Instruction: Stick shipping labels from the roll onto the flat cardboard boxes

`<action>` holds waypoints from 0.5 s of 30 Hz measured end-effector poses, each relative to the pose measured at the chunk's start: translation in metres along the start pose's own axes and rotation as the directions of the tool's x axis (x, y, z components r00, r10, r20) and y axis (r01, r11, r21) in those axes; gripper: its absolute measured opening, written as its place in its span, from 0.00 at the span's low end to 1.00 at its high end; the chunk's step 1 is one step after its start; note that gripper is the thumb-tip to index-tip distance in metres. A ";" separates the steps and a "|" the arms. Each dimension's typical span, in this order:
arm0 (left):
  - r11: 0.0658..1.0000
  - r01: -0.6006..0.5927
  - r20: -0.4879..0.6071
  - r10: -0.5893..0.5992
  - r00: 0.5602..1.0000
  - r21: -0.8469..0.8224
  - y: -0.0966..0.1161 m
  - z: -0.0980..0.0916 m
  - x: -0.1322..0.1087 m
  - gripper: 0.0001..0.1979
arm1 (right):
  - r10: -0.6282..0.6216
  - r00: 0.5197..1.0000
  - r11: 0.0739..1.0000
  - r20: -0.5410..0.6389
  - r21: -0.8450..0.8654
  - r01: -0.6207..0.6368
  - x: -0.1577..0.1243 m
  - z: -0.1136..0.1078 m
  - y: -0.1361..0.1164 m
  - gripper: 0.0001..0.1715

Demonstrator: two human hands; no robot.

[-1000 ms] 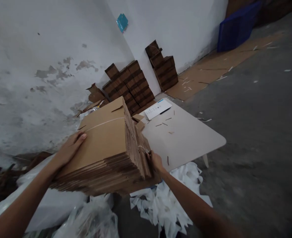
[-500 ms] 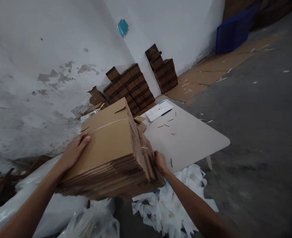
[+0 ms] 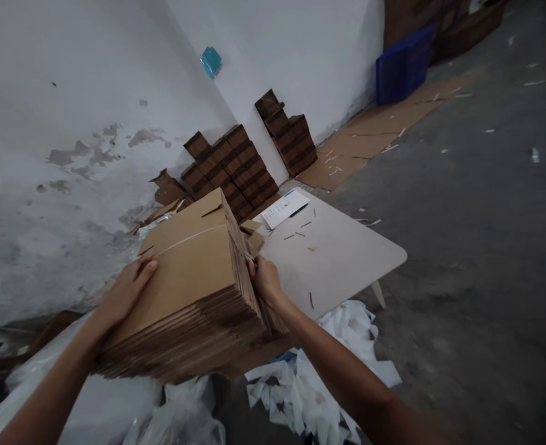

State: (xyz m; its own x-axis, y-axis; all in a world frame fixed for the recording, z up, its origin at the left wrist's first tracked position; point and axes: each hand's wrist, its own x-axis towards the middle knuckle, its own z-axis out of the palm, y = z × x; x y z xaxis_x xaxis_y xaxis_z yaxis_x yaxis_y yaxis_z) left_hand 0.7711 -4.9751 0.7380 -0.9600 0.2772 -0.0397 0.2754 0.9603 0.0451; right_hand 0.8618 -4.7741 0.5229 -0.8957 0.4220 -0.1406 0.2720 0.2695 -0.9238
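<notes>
A thick bundle of flat cardboard (image 3: 189,272), tied round with a pale string (image 3: 191,237), lies in front of me, close to the left end of the white table (image 3: 337,247). My left hand (image 3: 131,287) rests on the bundle's left edge, thumb on top and the other fingers partly hidden over the side. At the bundle's right side, my right hand (image 3: 264,278) is closed by the string, its fingers curled; the string seems to be pulled out a little there.
Paper sheet (image 3: 284,209) and small scraps lie on the table. White cut strips (image 3: 319,383) and clear plastic bags (image 3: 180,414) lie below. Stacked cardboard (image 3: 235,167) stands by the wall, a blue crate (image 3: 400,68) at the back right.
My right hand has moved up and left along the bundle's right side to the string. My left hand stays on the bundle. The whole view has shifted slightly.
</notes>
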 end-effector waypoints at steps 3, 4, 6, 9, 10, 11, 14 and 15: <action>1.000 0.002 0.003 -0.002 1.000 -0.003 -0.004 0.002 0.000 0.36 | -0.016 1.000 1.000 -0.002 0.011 0.016 0.009 -0.001 0.002 0.24; 1.000 0.001 -0.001 -0.001 1.000 -0.006 -0.005 0.003 0.001 0.36 | -0.027 1.000 0.999 0.000 0.018 0.027 0.009 -0.002 0.005 0.24; 1.000 -0.006 -0.020 0.005 1.000 -0.015 -0.008 0.002 0.005 0.35 | -0.054 0.999 0.998 0.005 0.040 0.054 0.002 -0.006 0.016 0.24; 0.998 -0.061 -0.017 0.061 0.998 0.000 -0.014 -0.004 0.016 0.33 | -0.071 0.997 0.996 0.011 0.063 0.070 -0.027 -0.012 0.045 0.26; 0.995 -0.095 -0.008 0.095 0.995 0.003 -0.017 -0.008 0.021 0.30 | -0.068 0.998 0.996 0.014 0.059 0.067 -0.040 -0.013 0.058 0.27; 0.992 -0.128 0.001 0.128 0.992 0.003 -0.021 -0.012 0.024 0.28 | -0.058 0.998 0.997 0.017 0.055 0.057 -0.054 -0.014 0.072 0.28; 0.975 -0.218 0.017 0.219 0.976 -0.045 -0.040 -0.021 0.028 0.22 | 0.007 1.000 0.997 0.011 0.074 -0.008 -0.091 -0.016 0.121 0.32; 0.968 -0.241 0.023 0.243 0.970 -0.075 -0.048 -0.022 0.027 0.22 | 0.036 0.999 0.996 0.005 0.080 -0.037 -0.102 -0.018 0.138 0.33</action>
State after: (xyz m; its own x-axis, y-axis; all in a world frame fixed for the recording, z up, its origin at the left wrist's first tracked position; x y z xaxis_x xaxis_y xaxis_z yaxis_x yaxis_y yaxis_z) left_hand 0.7307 -5.0140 0.7566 -0.8627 0.5032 -0.0508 0.4941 0.8600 0.1278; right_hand 0.9964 -4.7645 0.4164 -0.8870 0.4270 -0.1758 0.2757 0.1842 -0.9435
